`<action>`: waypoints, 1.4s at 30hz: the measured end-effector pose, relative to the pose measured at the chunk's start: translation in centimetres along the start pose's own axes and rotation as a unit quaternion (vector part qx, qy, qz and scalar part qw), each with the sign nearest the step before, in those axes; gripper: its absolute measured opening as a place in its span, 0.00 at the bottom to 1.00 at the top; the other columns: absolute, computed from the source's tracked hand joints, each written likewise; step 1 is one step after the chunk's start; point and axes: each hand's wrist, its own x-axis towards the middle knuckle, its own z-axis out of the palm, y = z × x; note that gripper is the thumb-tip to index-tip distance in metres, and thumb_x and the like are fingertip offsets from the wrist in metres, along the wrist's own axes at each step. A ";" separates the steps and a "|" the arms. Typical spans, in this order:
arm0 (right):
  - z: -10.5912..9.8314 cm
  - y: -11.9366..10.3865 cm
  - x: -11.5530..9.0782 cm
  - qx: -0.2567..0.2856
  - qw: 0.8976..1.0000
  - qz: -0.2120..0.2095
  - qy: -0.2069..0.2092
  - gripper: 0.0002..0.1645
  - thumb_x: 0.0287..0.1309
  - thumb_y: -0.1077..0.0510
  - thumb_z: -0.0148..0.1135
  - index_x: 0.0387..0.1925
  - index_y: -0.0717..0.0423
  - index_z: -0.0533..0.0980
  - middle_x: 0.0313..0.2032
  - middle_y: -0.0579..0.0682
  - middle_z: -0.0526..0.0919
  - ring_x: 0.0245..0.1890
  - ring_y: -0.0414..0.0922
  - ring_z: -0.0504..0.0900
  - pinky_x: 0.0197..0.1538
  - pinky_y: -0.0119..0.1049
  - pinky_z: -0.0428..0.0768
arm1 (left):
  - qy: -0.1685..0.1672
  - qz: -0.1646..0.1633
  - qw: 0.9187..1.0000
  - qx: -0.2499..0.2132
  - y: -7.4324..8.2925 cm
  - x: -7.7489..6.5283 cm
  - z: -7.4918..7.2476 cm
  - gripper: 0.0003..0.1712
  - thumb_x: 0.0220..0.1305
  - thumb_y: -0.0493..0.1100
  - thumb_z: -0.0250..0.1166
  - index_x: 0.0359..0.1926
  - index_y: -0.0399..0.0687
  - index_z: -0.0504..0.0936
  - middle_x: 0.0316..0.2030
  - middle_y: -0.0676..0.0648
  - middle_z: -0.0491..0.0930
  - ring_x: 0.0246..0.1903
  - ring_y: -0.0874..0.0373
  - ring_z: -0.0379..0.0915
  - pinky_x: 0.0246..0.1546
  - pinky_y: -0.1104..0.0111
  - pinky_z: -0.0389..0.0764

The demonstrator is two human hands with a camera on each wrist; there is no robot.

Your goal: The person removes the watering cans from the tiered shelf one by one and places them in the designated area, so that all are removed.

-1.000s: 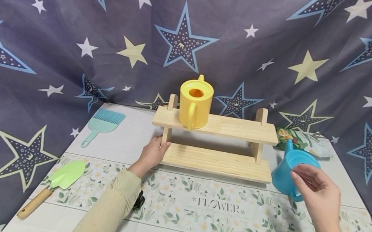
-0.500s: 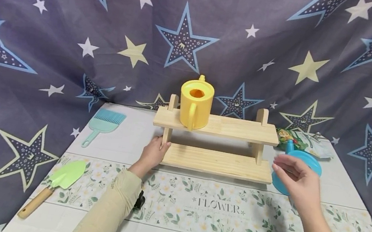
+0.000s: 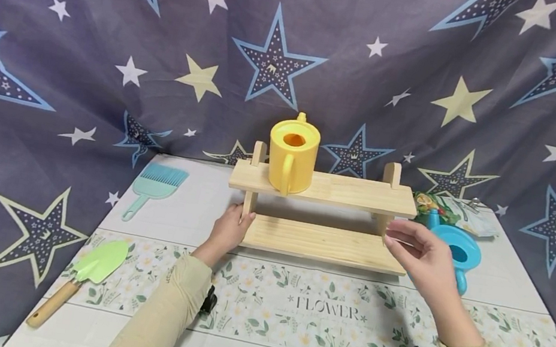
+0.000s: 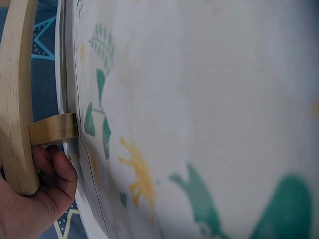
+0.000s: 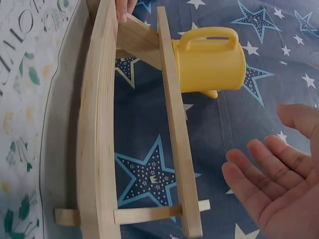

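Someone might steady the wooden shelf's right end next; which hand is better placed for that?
Probably the right hand: it holds nothing and is close to that end of the shelf, while the left hand grips the opposite end.

Head cam: high, forward-down, wide; shelf [image 3: 321, 243] centre-frame. Wrist cams: close, rolled sideways. Shelf shared: far left in left wrist, left-centre in right.
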 end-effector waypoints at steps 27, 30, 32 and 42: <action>3.9 -1.9 2.4 0.059 0.997 -0.017 -0.053 0.20 0.62 0.60 0.66 0.55 0.60 0.77 0.49 0.56 0.82 0.44 0.38 0.83 0.46 0.28 0.80 | -0.001 -0.013 1.000 -0.009 0.1 -0.1 0.0 0.29 0.76 0.53 0.50 0.68 0.40 0.67 0.53 0.38 0.71 0.51 0.44 0.74 0.51 0.51 0.75; 4.4 -2.0 2.6 0.065 0.996 -0.017 -0.056 0.20 0.62 0.60 0.66 0.55 0.60 0.77 0.49 0.56 0.82 0.43 0.37 0.83 0.45 0.28 0.80 | -0.003 -0.016 1.000 -0.009 0.1 -0.1 0.0 0.29 0.76 0.53 0.49 0.69 0.41 0.66 0.55 0.38 0.70 0.52 0.43 0.73 0.52 0.50 0.74; 4.7 -2.0 2.7 0.069 0.996 -0.016 -0.058 0.20 0.61 0.61 0.67 0.55 0.61 0.77 0.48 0.57 0.82 0.43 0.37 0.83 0.45 0.28 0.80 | -0.005 -0.016 1.000 -0.008 0.1 -0.1 0.0 0.29 0.76 0.54 0.49 0.69 0.41 0.66 0.56 0.38 0.70 0.53 0.43 0.73 0.53 0.50 0.74; 6.0 -2.8 3.3 0.076 0.995 -0.011 -0.069 0.22 0.61 0.60 0.67 0.55 0.63 0.77 0.47 0.57 0.84 0.46 0.45 0.84 0.46 0.30 0.80 | -0.003 -0.011 1.000 -0.008 -0.2 0.0 0.0 0.29 0.76 0.53 0.49 0.69 0.40 0.66 0.55 0.38 0.70 0.53 0.42 0.73 0.54 0.50 0.73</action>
